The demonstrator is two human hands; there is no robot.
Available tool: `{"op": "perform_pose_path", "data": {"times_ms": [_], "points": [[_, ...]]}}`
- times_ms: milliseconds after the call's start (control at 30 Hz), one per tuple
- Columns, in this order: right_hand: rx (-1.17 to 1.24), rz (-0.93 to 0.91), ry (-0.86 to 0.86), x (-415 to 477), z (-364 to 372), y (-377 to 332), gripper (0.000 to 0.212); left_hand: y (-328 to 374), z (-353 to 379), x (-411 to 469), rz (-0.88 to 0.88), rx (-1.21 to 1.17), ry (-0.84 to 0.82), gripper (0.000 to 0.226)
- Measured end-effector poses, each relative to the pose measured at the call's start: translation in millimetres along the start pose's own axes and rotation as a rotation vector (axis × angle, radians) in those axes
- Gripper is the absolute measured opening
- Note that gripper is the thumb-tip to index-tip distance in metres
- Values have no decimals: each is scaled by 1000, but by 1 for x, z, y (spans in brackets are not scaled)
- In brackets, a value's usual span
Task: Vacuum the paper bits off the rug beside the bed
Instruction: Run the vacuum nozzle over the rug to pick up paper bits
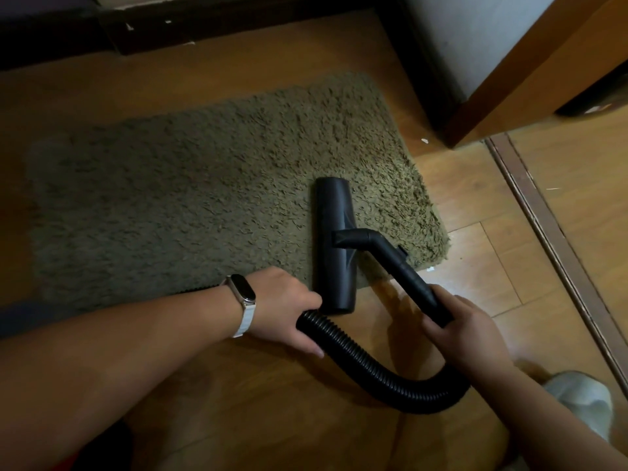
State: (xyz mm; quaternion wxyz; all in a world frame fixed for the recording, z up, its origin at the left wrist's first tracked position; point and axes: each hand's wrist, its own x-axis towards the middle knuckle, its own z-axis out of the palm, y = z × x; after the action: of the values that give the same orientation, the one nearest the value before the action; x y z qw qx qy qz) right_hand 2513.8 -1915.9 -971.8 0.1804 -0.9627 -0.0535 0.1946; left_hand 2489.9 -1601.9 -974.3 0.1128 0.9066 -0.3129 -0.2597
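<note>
An olive shaggy rug (204, 192) lies on the wooden floor. A black vacuum floor head (333, 239) rests on the rug's right part, its near end over the rug's front edge. The black wand (407, 270) rises from the head to my right hand (465, 331), which grips its lower end. The black ribbed hose (373, 372) curves from there toward my left hand (289, 307), which holds its other stretch. I see no paper bits on the rug itself. White bits lie on the floor at the rug's right corner (430, 268) and further back (424, 140).
The dark bed base (102, 32) runs along the back. A wooden door (530, 73) stands at the right, with a threshold strip (550, 232) crossing the floor diagonally. A light sock or cloth (581, 402) shows at the lower right. My left wrist wears a watch (242, 295).
</note>
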Motion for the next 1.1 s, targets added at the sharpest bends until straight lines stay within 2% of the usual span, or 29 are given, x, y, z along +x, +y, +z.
{"op": "perform_pose_path", "data": {"times_ms": [267,500,633,767,1000,1100], "points": [[-12,-121,-43,26,4,-22,42,-8,3,-10,-51,23,9,62],[202,175,87,30,-12,7,30,-11,0,-6,-126,-17,45,61],[203,175,98,33,-17,8,28,-7,-5,1,-108,-20,29,61],[158,106,78,39,-14,-10,31,-12,-6,-5,-118,-6,47,62],[-64,-253,-83,75,-4,-72,49,-18,-7,-25,-139,24,30,59],[-76,-329,-103,88,-7,-93,49,-21,-9,-36,-164,-10,39,56]]}}
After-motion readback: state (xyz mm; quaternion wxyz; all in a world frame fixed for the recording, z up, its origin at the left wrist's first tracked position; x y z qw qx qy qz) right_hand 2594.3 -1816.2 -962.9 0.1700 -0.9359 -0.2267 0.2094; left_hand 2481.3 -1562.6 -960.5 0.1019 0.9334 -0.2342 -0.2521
